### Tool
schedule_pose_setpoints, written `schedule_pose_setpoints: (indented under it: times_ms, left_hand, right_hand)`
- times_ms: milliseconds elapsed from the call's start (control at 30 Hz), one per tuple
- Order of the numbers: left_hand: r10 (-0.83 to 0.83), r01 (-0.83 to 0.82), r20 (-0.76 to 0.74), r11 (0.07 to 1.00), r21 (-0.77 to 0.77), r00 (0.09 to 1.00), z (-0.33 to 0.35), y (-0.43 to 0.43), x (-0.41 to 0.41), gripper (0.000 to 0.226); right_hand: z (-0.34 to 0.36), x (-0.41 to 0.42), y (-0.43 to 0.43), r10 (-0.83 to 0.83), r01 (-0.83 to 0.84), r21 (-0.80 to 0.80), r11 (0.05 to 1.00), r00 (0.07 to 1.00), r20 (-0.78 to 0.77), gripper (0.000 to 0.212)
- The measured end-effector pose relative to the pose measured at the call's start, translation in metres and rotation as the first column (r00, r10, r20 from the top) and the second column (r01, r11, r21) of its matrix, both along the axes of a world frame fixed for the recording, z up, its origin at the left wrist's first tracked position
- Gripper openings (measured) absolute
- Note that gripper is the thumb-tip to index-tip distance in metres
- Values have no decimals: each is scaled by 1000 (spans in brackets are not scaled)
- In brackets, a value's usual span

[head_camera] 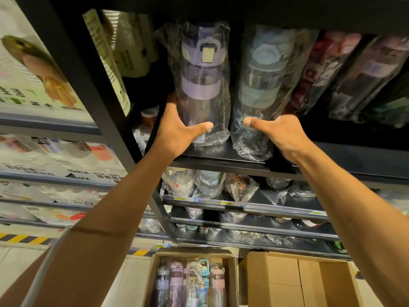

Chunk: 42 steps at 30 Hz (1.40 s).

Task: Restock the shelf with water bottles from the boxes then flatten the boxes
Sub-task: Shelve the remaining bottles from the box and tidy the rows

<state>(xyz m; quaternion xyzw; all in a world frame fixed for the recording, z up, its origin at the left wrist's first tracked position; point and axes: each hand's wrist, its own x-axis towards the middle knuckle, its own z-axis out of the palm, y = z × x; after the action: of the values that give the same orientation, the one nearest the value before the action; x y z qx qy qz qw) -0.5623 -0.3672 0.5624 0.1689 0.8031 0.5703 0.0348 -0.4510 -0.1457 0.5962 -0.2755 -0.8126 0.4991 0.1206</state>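
Up on the high black shelf (212, 155), your left hand (177, 127) grips the purple-lidded bottle (201, 85) low on its plastic wrap, thumb across the front, fingers curled behind. Your right hand (281, 131) holds the blue-lidded bottle (261, 85) likewise; its fingers are hidden. Both bottles stand upright, side by side, near the front edge. Lower shelves: more wrapped stock. Down on the floor: left box (152, 273) holding boxed bottles (190, 282), right box (287, 278) open beside it. Striped tape (22, 239) far left.
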Motion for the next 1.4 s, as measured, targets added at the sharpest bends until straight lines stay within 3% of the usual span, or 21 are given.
schedule_pose_setpoints:
  times_ms: [333, 533, 700, 767, 900, 1067, 1200, 1400]
  left_hand:
    - [0, -1, 28, 1000, 31, 1000, 5, -2, -1, 81]
    - [-10, 11, -33, 999, 30, 999, 5, -8, -1, 100]
    - [18, -28, -151, 997, -65, 988, 5, -15, 13, 84]
    - [34, -52, -203, 995, -83, 979, 5, -20, 21, 90]
    - [-7, -34, -274, 989, -146, 962, 2, -37, 46, 96]
    - [-118, 5, -438, 968, -251, 891, -5, -78, 112, 81]
    - [-215, 13, -413, 898, -440, 885, -54, -125, 167, 53]
    - [-259, 64, -217, 767, -638, 941, -193, -174, 230, 57]
  right_hand:
    - [2, 4, -5, 5, -5, 1, 1000, 996, -87, 76]
    - [-3, 5, -7, -19, 22, 19, 1000, 988, -151, 78]
    - [-1, 15, -18, -66, 68, 8, 998, 983, -169, 55]
    - [-4, 24, -21, -103, 107, 10, 994, 978, -181, 69]
    - [-12, 58, -31, -109, 131, 93, 987, 971, -212, 89]
    - [-43, 147, -58, -78, 182, 343, 922, 953, -294, 69]
    - [-101, 223, -82, 30, 26, 488, 872, 994, -106, 63]
    - [-236, 285, -122, 142, -264, 430, 863, 945, 294, 73]
